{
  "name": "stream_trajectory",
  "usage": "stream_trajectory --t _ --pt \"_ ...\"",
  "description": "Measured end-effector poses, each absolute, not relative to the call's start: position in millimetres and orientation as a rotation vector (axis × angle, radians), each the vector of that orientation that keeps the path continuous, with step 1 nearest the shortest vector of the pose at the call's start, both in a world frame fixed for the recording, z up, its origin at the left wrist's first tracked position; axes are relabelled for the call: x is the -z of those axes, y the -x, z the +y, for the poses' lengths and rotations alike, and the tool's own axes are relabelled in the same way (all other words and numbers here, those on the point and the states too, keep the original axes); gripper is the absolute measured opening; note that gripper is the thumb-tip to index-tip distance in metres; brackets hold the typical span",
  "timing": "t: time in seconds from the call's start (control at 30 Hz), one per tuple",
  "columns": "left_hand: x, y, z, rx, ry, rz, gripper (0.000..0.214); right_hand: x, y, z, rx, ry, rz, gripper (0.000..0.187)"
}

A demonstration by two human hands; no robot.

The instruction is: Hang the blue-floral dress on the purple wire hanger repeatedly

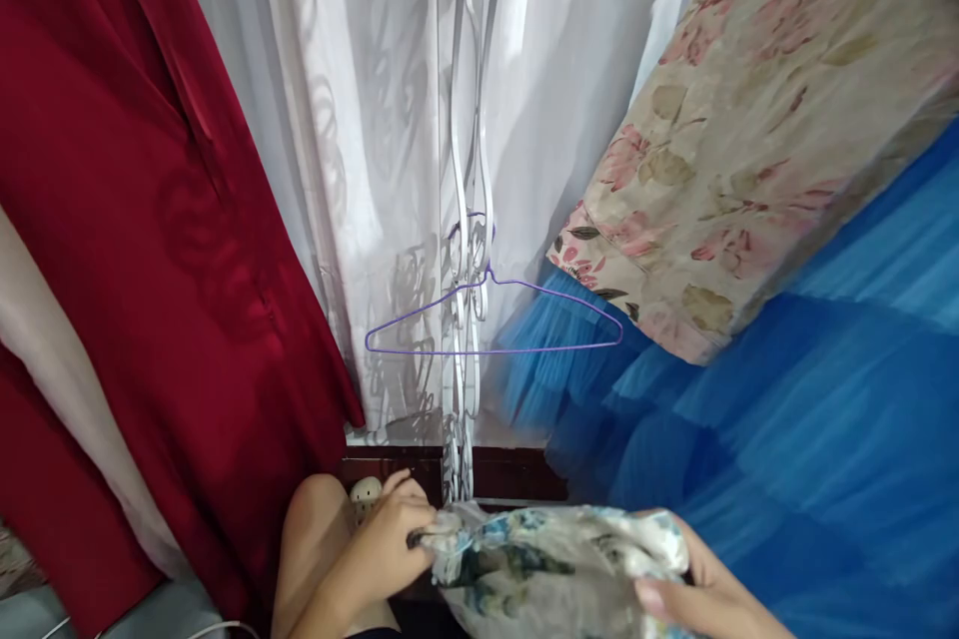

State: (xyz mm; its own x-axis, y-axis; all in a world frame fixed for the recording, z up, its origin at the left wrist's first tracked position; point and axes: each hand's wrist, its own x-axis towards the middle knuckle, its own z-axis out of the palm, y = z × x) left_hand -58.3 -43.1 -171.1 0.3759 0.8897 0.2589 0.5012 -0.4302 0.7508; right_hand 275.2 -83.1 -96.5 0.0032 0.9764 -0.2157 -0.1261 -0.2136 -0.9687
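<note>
The printed cloth (554, 559) sits bunched low in the middle of my view, white with blue and dark green blotches, its lower edge cut off by the frame. My left hand (390, 544) pinches its left end with the fingers curled tight around a fold. My right hand (711, 599) grips the right end: the thumb presses on top, while the other fingers are hidden under the cloth and the wrist runs out of the picture. Beside my left hand, my bare knee (315, 529) half covers a small pale dotted object (365, 493) that I cannot identify. Just above the cloth is a dark wooden sill (516, 472). Above that, an empty purple wire hanger (524, 351) hooks onto a white metal grille (465, 170), partly veiled by a sheer white curtain (360, 120). A red garment (150, 220) hangs at the left. At the right, blurred blue tulle (786, 419) lies under a pink-flowered fabric (749, 120).
</note>
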Motion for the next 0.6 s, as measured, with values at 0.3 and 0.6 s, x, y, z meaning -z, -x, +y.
stream_trajectory --t 0.3,0.6 --pt "97 153 32 -1.208 -2.130 1.474 0.018 30 -263 21 -0.889 1.172 -1.811 0.050" --pt "51 140 75 -1.610 -2.199 1.599 0.027 61 -224 103 -0.665 1.127 -1.833 0.038"
